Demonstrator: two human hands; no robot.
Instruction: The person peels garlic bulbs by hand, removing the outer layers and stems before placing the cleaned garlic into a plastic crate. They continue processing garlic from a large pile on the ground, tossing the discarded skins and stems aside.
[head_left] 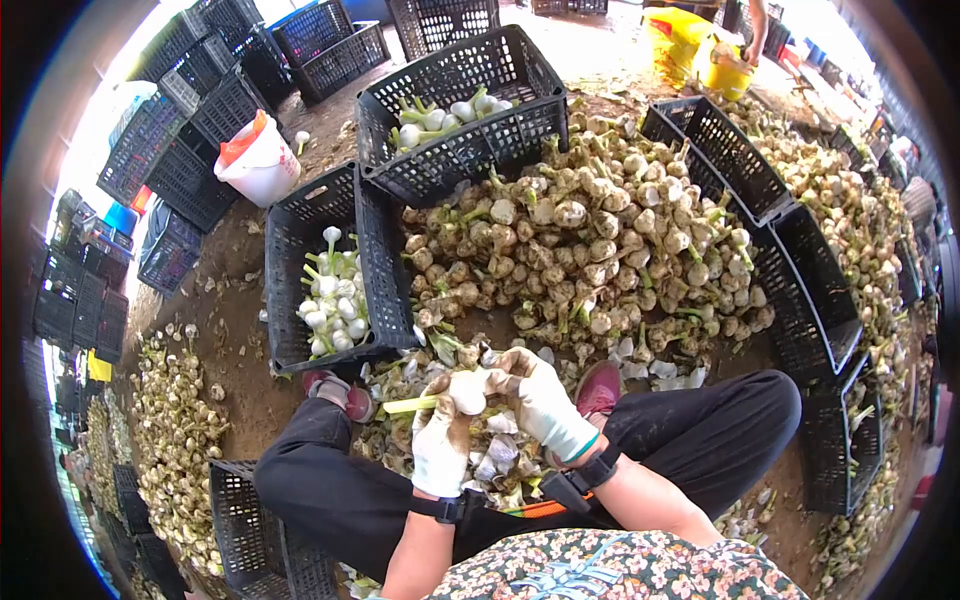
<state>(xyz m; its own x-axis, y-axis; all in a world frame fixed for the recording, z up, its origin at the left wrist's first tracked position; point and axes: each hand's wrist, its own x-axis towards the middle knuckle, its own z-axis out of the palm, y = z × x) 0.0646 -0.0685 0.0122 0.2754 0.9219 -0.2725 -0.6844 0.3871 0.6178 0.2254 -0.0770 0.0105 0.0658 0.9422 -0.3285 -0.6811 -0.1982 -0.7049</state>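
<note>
Between my legs, a white garlic bulb (467, 393) with a short green stem is held in both gloved hands. My left hand (440, 440) is closed around its stem side, the stem jutting out to the left. My right hand (545, 400) grips the bulb from the other side with bent fingers. Both gloves are white with dirt-stained fingertips. Beneath my hands lies a heap of peeled garlic skins (500, 455). Ahead of them rises a large pile of unpeeled, soil-covered garlic bulbs (580, 230).
Cleaned white bulbs lie in a black crate (285, 265) at left and another crate (470, 155) ahead. More black crates (815, 290) border the pile at right. A white bucket (258, 170) stands at left. A person's hand (755, 45) reaches to a yellow bucket (727, 75) farther off.
</note>
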